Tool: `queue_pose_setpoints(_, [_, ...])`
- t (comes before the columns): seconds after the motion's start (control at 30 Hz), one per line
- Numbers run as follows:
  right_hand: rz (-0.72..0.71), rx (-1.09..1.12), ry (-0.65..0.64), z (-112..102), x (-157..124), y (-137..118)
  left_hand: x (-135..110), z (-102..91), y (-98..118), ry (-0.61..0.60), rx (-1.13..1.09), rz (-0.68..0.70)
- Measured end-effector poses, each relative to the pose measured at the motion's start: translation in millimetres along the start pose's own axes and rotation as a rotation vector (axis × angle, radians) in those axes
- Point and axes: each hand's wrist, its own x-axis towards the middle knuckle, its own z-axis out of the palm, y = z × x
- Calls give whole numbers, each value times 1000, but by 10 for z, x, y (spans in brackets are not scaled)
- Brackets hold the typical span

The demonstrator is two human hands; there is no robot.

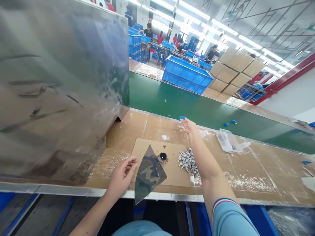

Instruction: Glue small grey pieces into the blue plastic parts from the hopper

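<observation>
My right hand reaches out to the near edge of the green conveyor belt. Its fingers are closed at a small blue piece, whose exact kind I cannot make out. My left hand hovers over the bench, loosely curled with thumb and fingers apart and nothing visible between them. Just right of it lies a pointed camouflage-patterned sheet, partly on a cardboard sheet. A small round pot of dark liquid stands beside that sheet. Several small grey pieces are heaped near my right forearm, which hides part of them.
A large scuffed metal panel rises on the left. A clear plastic tray with a bag sits at the right. Blue pieces lie on the belt. Beyond it stand a blue crate and stacked cartons; people work farther back.
</observation>
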Motion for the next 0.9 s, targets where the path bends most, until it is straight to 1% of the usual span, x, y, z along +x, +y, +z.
queue_pose_setpoints(0.1, [-59,-139,8,-65,-2,32,3,-4,7,4,20,44])
queue_pose_setpoints(0.17, [-81,-239,-32,-205,-120,68,7,-1,18,8,38,56])
queue_pose_setpoints(0.27, [-111,-413,-125,-539,-407,101,1,11,46,0,47,81])
queue_pose_setpoints(0.37, [-147,-621,-224,-899,-707,109,-38,16,94,-12,39,147])
queue_pose_setpoints(0.47, [-190,-801,-338,-1128,-947,159,-137,-3,164,-17,46,205])
queue_pose_setpoints(0.53, [-229,-873,-414,-1178,-1062,235,-231,-32,215,-48,57,239])
queue_pose_setpoints(0.57, [-271,-921,-452,-1178,-1104,282,-282,-51,236,-76,61,254])
queue_pose_setpoints(0.67, [-476,-1143,-540,-1117,-1169,419,-425,-123,272,-198,63,284])
queue_pose_setpoints(0.73, [-583,-1255,-558,-1058,-1173,475,-503,-173,269,-256,73,290])
queue_pose_setpoints(0.8, [-609,-1277,-562,-1013,-1160,485,-563,-222,253,-273,83,288])
queue_pose_setpoints(0.9, [-632,-1268,-554,-1007,-1133,438,-617,-301,228,-259,73,285])
